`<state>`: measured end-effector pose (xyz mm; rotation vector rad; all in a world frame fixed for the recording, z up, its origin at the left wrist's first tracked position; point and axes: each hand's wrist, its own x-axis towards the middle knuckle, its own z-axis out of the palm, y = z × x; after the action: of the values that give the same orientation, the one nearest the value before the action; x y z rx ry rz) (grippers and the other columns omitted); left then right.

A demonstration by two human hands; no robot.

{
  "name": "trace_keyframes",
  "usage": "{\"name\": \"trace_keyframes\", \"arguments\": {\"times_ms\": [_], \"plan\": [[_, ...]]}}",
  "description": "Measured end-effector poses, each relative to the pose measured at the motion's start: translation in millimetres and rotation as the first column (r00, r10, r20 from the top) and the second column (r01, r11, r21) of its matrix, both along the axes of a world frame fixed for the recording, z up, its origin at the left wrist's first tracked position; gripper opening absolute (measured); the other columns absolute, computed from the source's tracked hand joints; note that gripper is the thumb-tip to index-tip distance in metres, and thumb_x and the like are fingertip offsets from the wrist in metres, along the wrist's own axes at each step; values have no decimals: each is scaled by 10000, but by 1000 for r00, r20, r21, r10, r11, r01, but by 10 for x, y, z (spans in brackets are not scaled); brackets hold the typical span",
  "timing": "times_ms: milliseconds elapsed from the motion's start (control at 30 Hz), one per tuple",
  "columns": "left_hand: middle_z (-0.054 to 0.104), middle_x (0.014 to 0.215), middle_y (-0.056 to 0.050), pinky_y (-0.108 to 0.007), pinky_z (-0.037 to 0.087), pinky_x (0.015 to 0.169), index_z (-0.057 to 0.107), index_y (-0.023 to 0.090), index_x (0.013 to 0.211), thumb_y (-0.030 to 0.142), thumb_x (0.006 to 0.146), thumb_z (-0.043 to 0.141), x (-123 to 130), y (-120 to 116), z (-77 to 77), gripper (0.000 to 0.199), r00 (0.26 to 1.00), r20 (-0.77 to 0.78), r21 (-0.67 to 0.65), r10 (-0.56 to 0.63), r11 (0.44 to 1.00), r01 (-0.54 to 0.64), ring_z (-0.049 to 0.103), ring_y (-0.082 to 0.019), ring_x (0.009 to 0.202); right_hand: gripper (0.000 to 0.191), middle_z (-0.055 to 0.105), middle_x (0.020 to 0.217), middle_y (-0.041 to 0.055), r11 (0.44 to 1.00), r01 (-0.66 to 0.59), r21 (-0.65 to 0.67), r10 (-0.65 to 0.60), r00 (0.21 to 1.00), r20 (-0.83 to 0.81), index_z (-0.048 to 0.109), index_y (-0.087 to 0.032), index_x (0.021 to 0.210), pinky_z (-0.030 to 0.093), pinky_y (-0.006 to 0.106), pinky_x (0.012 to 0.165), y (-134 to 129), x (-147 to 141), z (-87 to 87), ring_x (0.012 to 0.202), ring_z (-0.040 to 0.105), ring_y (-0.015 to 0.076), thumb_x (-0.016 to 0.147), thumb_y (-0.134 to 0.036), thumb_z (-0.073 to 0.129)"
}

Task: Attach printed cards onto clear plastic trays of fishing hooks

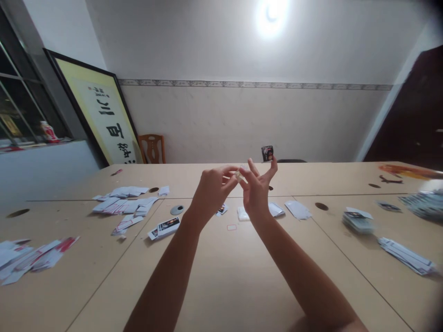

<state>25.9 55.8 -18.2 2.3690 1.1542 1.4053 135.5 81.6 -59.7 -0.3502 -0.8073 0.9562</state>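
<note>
My left hand (215, 185) and my right hand (256, 190) are raised over the middle of the table, fingertips meeting. Between them both pinch a small yellowish, partly see-through piece (238, 175), too small to name. A small dark square label with a picture (267, 153) sits at the tip of an outstretched finger of my right hand; it looks stuck there. Behind my wrists lie a white packet (242, 215) and a small printed card (222, 210), both partly hidden. On the table in front is a small red-outlined rectangle (231, 228).
Stacks of white paper strips (119, 205) and red-marked strips (38, 258) lie at left. Long printed strips (165, 228) lie nearer. To the right are white sheets (298, 210), a stack of cards (358, 222), folded strips (406, 256) and a clear-wrapped pile (425, 203).
</note>
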Motion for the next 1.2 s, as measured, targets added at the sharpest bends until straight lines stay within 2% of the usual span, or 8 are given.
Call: {"name": "trace_keyframes", "arguments": {"times_ms": [133,267,433,733,1000,1200], "plan": [[751,749,-24,-251,566,655,775,197,1022,274,870,619,-99,-20,41,232,996,82,-43,-26,999,30,710,-156,707,995,509,1435,122,997,-81,-4,81,996,-19,87,-429,1464,499,505,991,32,-7,-23,1219,623,252,696,-237,691],[774,842,-69,-254,598,644,759,149,1044,296,861,625,-183,40,27,271,979,201,-98,-17,994,38,745,-185,767,873,585,1364,77,989,-145,30,147,985,-88,114,-402,1426,488,544,995,83,1,-55,1241,612,264,679,-230,530],[766,832,-98,-228,606,589,726,107,1052,307,842,626,-234,81,16,306,958,286,-187,5,981,50,756,-197,753,758,649,1291,60,981,-194,19,194,965,-174,184,-389,1326,481,638,936,165,54,-93,1080,699,279,643,-197,453],[760,818,-89,-235,610,542,685,121,1015,312,838,594,-392,158,30,275,919,394,-250,26,965,80,758,-210,731,480,735,1150,90,980,-179,-91,154,961,-228,239,-320,1197,528,572,879,249,38,-111,897,744,260,787,-301,488],[748,741,-64,-224,593,535,657,136,993,284,837,563,-426,200,29,234,908,418,-283,23,953,106,745,-184,653,462,752,1124,69,979,-160,-124,132,969,-210,231,-323,1122,541,554,875,238,71,-87,871,747,238,748,-215,479],[745,740,-66,-230,598,542,657,131,1005,286,848,560,-422,200,24,241,910,415,-287,18,951,112,742,-184,637,414,768,1014,45,980,-162,-118,134,967,-218,230,-308,1052,548,542,862,219,88,-66,850,744,233,734,-187,467]]}}
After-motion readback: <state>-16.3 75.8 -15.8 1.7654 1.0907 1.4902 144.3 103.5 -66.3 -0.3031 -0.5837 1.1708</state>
